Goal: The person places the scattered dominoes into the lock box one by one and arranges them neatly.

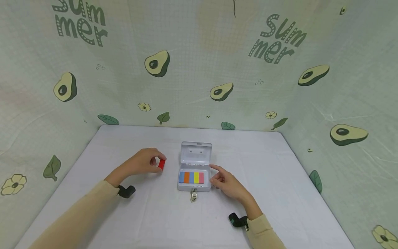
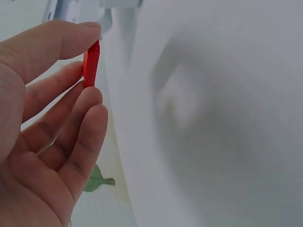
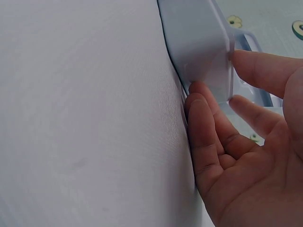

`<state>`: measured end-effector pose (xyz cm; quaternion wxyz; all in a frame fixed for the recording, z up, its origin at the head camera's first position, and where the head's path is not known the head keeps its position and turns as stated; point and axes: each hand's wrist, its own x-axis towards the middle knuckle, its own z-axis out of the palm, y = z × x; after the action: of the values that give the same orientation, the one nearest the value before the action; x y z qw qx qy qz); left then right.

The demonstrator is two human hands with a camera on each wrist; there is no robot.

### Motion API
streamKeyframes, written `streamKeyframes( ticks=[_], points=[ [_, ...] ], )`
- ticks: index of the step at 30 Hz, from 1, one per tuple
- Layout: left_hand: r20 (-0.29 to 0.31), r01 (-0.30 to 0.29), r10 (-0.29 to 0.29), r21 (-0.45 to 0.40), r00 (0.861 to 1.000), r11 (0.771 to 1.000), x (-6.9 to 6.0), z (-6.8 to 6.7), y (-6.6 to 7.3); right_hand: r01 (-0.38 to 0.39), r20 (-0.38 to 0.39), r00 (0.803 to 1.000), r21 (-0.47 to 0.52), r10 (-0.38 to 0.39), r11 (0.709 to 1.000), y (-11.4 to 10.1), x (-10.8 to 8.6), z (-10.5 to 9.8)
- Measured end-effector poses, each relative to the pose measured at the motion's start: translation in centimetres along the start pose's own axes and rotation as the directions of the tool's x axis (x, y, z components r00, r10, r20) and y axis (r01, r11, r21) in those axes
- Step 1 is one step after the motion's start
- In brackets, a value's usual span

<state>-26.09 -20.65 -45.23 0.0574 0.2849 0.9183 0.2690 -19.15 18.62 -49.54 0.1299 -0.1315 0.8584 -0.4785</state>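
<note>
A small light-grey metal box (image 1: 194,188) lies on the table with its hinged lid (image 1: 196,154) raised. Inside it, several coloured blocks (image 1: 191,177) stand side by side in blue, orange, yellow and pink. To the left of the box, my left hand (image 1: 146,161) pinches a thin red block (image 1: 161,164) between thumb and fingertips, apart from the box. In the left wrist view the red block (image 2: 91,64) is seen edge-on. My right hand (image 1: 228,183) touches the box's right side with thumb and fingertips, without wrapping round it. A metal clasp (image 1: 194,195) hangs at the box's front.
A white cloth covers the table (image 1: 155,221). Behind and at both sides hangs a pale printed curtain (image 1: 186,100) with avocados and leaves. Dark wrist cameras (image 1: 125,192) sit on both wrists.
</note>
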Motion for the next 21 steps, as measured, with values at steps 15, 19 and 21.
streamKeyframes(
  ticks=[15, 19, 21],
  points=[
    [0.004, -0.003, 0.003, -0.017, 1.000, 1.000, 2.4, 2.7, 5.0, -0.005, -0.002, 1.000, 0.008, 0.005, 1.000, -0.2, -0.1, 0.0],
    [0.001, -0.019, 0.019, -0.040, 1.000, 0.999, 2.9, 3.5, 6.3, -0.008, -0.007, 1.000, 0.005, 0.008, 1.000, -0.2, -0.1, 0.0],
    [-0.005, -0.023, 0.023, -0.056, 1.000, 0.998, 3.2, 3.9, 6.8, -0.009, -0.009, 1.000, 0.004, 0.009, 1.000, -0.2, -0.1, 0.0]
  ],
)
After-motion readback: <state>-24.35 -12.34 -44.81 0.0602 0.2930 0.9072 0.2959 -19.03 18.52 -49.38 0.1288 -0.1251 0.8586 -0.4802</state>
